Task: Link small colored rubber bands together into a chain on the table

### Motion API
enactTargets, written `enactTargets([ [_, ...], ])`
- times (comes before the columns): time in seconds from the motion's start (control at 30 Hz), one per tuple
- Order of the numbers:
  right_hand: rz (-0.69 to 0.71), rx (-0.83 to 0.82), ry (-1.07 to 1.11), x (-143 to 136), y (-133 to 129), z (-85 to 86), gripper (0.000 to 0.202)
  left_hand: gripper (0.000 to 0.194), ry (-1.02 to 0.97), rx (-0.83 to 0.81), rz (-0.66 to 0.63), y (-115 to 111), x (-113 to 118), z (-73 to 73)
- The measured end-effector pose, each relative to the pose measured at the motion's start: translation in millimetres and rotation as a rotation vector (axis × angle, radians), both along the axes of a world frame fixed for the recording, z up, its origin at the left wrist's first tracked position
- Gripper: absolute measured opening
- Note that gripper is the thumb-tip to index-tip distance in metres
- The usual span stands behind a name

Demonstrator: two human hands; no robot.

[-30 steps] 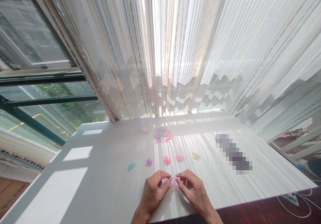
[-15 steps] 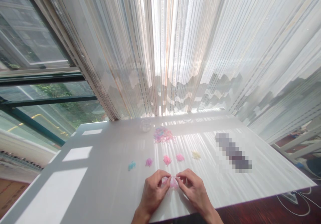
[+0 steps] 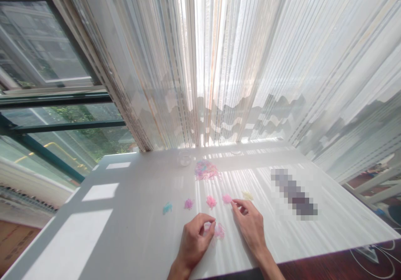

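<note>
My left hand [image 3: 196, 237] hovers at the near side of the table, thumb and fingertips pinched together beside a loose pink-purple heap [image 3: 219, 231] of thin strands like small rubber bands. Whatever the pinch holds is too small to make out. At the right edge of a light pink pile [image 3: 226, 198] are the closed fingertips of my right hand [image 3: 250, 223]; whether a band is between them does not show. In the same row lie a teal pile [image 3: 167, 207], a purple pile [image 3: 188, 204], a bright pink pile [image 3: 211, 202] and a pale yellow pile [image 3: 247, 195], partly behind my right hand.
Farther back on the white table [image 3: 134, 213] lies a larger mixed-colour heap [image 3: 206, 170]. A clear round container [image 3: 185, 158] stands behind it, with a small clear disc [image 3: 236, 152] to the right. A blurred-out object [image 3: 294, 194] is at right. Striped curtains [image 3: 206, 62] hang behind.
My right hand has moved away from my left, forward and right to the light pink pile. My left hand keeps its pinch in nearly the same place. The view has shifted slightly.
</note>
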State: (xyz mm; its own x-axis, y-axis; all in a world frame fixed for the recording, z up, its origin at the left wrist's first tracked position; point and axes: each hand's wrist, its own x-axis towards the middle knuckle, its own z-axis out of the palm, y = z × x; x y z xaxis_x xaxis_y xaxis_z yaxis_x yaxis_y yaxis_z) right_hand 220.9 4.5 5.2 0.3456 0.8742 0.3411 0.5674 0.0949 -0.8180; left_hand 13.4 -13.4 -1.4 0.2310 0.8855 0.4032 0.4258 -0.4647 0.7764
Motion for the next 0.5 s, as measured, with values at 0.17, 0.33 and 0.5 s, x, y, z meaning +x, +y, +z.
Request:
enactTargets([
  [0.17,-0.01,-0.017,-0.012,-1.8,-0.1,-2.0,0.054,0.013,0.001,0.004,-0.002,-0.2,0.0,-0.6],
  [0.33,-0.005,-0.022,0.005,-2.4,-1.6,-1.5,0.053,0.014,-0.01,0.0,-0.015,-0.5,0.0,-0.1],
  [0.5,0.005,-0.025,-0.036,-2.6,-0.6,-5.4,0.059,0.013,-0.016,0.006,-0.012,-0.9,0.3,0.6],
])
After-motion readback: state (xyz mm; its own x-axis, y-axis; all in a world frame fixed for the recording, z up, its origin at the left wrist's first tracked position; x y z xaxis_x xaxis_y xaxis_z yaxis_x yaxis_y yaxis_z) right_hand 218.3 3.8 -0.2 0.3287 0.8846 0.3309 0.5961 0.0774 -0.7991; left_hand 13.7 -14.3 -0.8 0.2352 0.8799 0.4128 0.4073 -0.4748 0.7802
